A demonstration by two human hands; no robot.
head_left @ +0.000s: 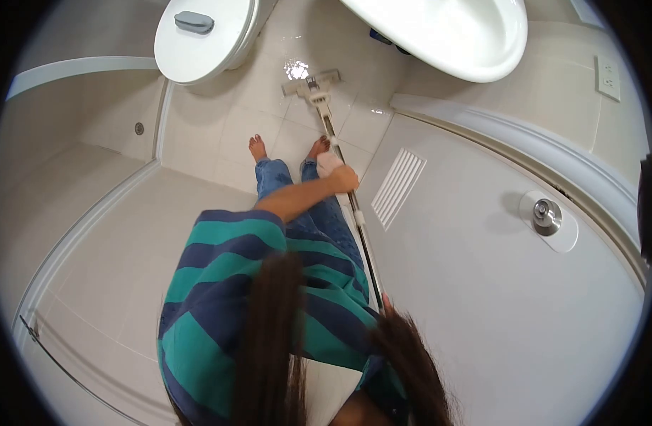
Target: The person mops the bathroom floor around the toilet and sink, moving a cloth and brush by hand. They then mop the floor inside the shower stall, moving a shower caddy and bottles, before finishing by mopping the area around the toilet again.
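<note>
My left hand (346, 179) is wrapped around the pole of a flat mop (331, 131), partway along it. The mop's wide beige head (311, 83) lies on the tiled floor ahead of my bare feet. Beside the left hand shows a pale pinkish piece (329, 164) that I cannot identify clearly. Near the pole's upper end, a small part of my right hand (387, 304) shows, closed at the pole; long dark hair covers most of it.
A white toilet (230, 35) with a grey object (194, 22) on its lid stands ahead left. A white sink (482, 42) juts out ahead right. The door (482, 248) with a metal knob (546, 216) is close on my right. A shower threshold (157, 117) runs along the left. Wet-looking glare (296, 69) marks the tiles.
</note>
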